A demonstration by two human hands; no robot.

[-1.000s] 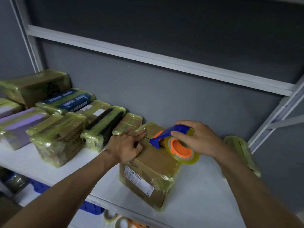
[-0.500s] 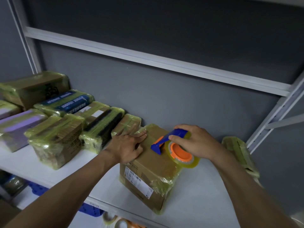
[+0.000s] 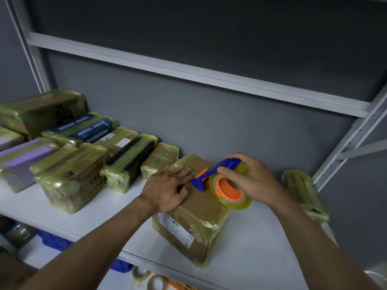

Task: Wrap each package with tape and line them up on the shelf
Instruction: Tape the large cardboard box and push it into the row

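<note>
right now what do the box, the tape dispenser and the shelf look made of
Box: matte brown cardboard, folded edges and a stuck-on label, partly under glossy yellowish tape. Tape dispenser: smooth moulded plastic, blue and orange. Shelf: smooth white board, perhaps painted metal or laminate; unclear.

L hand (image 3: pixel 165 189) fingers now flatter on cardboard box (image 3: pixel 201 210) top, slid slightly closer to tape dispenser (image 3: pixel 228 185) blade.

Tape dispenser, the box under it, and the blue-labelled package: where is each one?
tape dispenser (image 3: pixel 229 195): head view, on the lower rim of its orange hub.
box (image 3: pixel 201 208): head view, on its brown top face.
blue-labelled package (image 3: pixel 83 128): head view, on its blue label.
</note>
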